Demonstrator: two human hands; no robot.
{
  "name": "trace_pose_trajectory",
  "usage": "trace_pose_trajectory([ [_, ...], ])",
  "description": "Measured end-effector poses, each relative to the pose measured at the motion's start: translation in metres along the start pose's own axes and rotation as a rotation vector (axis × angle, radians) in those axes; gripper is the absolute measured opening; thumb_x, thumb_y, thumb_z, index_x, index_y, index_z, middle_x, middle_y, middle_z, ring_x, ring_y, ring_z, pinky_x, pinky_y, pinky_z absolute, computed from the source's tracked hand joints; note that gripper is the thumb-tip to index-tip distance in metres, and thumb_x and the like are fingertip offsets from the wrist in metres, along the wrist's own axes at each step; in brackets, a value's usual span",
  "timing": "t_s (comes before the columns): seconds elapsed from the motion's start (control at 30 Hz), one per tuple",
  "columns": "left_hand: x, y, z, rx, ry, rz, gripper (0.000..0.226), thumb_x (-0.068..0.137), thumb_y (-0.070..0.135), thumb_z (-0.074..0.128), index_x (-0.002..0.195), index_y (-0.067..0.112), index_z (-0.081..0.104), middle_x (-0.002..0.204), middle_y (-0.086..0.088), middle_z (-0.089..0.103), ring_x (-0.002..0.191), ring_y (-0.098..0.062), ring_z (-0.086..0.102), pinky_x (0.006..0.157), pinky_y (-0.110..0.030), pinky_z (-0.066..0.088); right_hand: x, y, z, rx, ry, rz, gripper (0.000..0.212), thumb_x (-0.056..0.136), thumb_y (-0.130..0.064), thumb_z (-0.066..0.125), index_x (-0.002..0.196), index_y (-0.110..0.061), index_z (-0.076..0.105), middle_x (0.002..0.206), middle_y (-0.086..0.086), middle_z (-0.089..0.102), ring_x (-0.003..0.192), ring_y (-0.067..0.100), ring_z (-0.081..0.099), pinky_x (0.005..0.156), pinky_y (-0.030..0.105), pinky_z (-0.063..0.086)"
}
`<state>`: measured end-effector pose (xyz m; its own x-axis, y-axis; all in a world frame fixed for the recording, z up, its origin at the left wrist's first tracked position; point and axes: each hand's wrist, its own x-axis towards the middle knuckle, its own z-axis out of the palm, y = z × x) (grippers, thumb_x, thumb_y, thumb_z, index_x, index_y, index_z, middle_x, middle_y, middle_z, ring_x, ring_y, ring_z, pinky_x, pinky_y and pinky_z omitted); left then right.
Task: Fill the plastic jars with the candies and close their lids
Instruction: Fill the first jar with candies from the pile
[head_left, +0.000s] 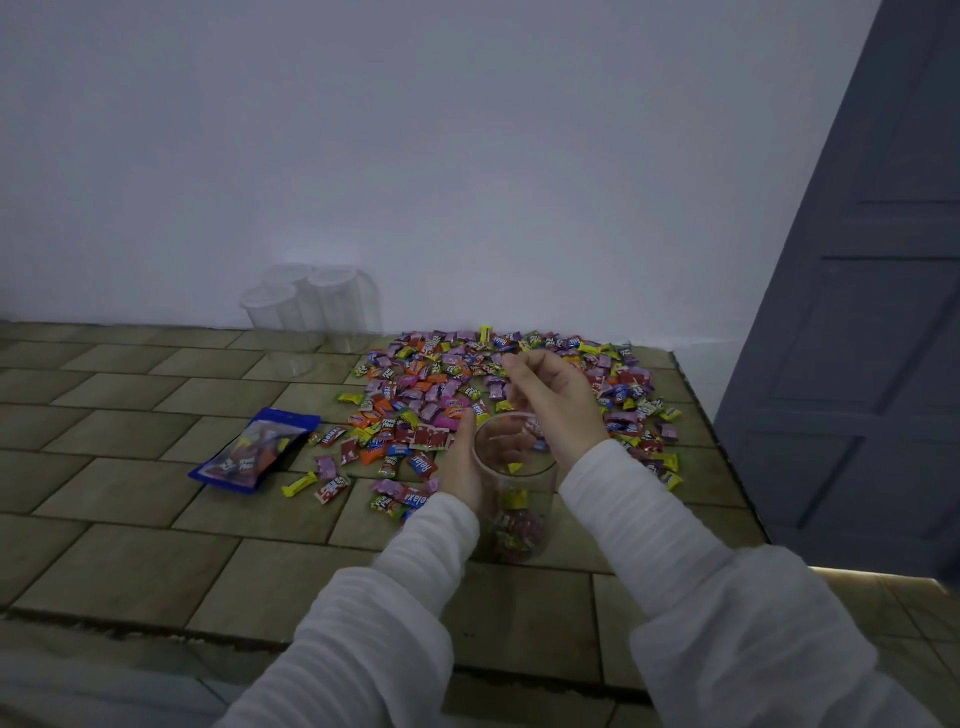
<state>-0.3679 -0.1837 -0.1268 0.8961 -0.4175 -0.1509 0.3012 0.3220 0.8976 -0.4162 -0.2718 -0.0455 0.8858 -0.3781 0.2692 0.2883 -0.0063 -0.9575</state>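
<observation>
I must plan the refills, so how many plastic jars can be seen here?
4: one open jar held by the left hand, and three lidded empty jars clustered by the wall; more could be hidden behind.
</observation>
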Motion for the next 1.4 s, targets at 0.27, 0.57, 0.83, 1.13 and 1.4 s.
trace_pose_trajectory([
  [0.27, -0.003, 0.032, -0.052, 0.355, 0.129, 0.229, 0.023, 0.095, 0.029, 0.052, 0.096, 0.014, 0.069, 0.094, -0.004, 0.07, 0.086, -0.019, 0.063, 0.075, -0.026, 0.05, -0.013, -0.021, 0.04, -0.161, -0.079, -0.225, 0.007, 0.09, -0.016, 0.063, 0.084, -0.018, 0.06, 0.077, 0.0, 0.06, 0.072, 0.01, 0.057, 0.066, 0.024, 0.047],
  [0.57, -0.007, 0.047, -0.171, 1.265, 0.332, 0.084, 0.053, 0.082, 0.052, 0.053, 0.132, 0.038, 0.042, 0.143, 0.0, 0.034, 0.131, -0.026, 0.035, 0.108, -0.052, 0.032, -0.01, 0.068, 0.122, -0.863, -0.367, 0.069, 0.02, 0.093, -0.034, 0.054, 0.112, -0.031, 0.051, 0.121, -0.002, 0.046, 0.109, 0.017, 0.05, 0.094, 0.039, 0.046],
  [0.83, 0.01, 0.047, -0.217, 1.67, 0.11, -0.03, 0.078, 0.087, 0.067, 0.035, 0.149, 0.034, 0.001, 0.159, 0.0, -0.004, 0.145, -0.026, -0.004, 0.115, -0.049, 0.007, 0.001, 0.128, 0.136, -1.208, -0.414, 0.573, 0.07, 0.094, -0.049, 0.046, 0.15, -0.04, 0.006, 0.158, 0.008, -0.021, 0.143, 0.037, -0.021, 0.114, 0.059, 0.002],
  [1.13, 0.052, 0.05, -0.214, 1.643, 0.163, -0.079, 0.091, 0.08, 0.075, 0.038, 0.148, 0.034, -0.007, 0.158, -0.006, -0.01, 0.145, -0.03, -0.008, 0.115, -0.051, 0.002, 0.025, 0.145, 0.136, -1.398, -0.452, 0.666, 0.07, 0.097, -0.059, 0.029, 0.149, -0.039, -0.012, 0.154, 0.006, -0.033, 0.142, 0.034, -0.026, 0.114, 0.059, 0.0],
  [1.4, 0.071, 0.048, -0.219, 1.571, 0.148, 0.053, 0.09, 0.079, 0.076, 0.039, 0.148, 0.033, 0.002, 0.157, -0.007, 0.007, 0.144, -0.029, 0.002, 0.115, -0.051, 0.005, 0.036, 0.154, 0.142, -1.436, -0.374, 0.658, 0.068, 0.097, -0.06, 0.024, 0.149, -0.04, -0.013, 0.156, 0.003, -0.03, 0.143, 0.032, -0.024, 0.115, 0.058, 0.0],
])
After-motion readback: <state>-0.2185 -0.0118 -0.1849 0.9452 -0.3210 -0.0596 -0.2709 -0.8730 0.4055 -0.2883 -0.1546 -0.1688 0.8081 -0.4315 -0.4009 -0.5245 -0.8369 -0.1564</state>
